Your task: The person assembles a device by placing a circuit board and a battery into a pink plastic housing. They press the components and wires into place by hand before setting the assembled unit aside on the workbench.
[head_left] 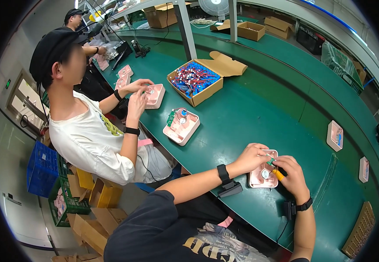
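Workshop with green worktop (250, 115). Near edge: open pink housing (256, 181), holding round white part (265, 174); green circuit board (270, 161) at far end, between both hands. Left hand (247, 160): fingers bent at housing rim, grip hidden, cannot tell. Right hand (291, 173): fingers closed on yellow-handled tool (278, 174). Farther left, near edge: second pink housing (189, 134), containing blue part (183, 113). Set back from near edge: open cardboard box (207, 92), full of blue packs (194, 90), red wires (200, 78).

Housing (255, 180) pale pink; disc (265, 174) inside whitish. Circuit board (270, 161) green, tool handle (278, 174) yellow-orange. Worktable (224, 126) deep green. Carton (208, 93) plain brown; blue parts (188, 91), red leads (194, 78). Lower-right rack (359, 230) tan, seemingly gridded, view poor there.
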